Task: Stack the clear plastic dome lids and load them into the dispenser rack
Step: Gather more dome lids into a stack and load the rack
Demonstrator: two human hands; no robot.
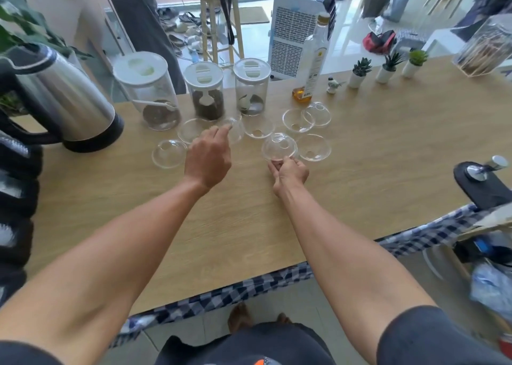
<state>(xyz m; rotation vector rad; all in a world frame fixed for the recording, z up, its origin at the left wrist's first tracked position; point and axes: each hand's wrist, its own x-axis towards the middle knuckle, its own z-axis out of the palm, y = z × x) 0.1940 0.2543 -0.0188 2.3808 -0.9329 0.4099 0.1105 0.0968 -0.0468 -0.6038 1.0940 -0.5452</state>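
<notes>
Several clear plastic dome lids lie scattered on the wooden table (374,154). My right hand (291,172) pinches the near rim of one dome lid (279,146), which is tilted up off the table. My left hand (209,157) reaches forward, its fingertips touching another dome lid (235,129); I cannot tell whether it grips it. Other lids lie at the left (168,153), behind the left hand (191,130), in the middle (259,128), at the right (314,147) and two overlapping further back (317,114). No dispenser rack is recognisable.
Three lidded clear jars (206,94) stand behind the lids. A steel kettle (63,96) sits at the left, a glass bottle (313,65) and small potted plants (360,72) at the back right. A black stand with a metal knob (482,182) is at the right edge.
</notes>
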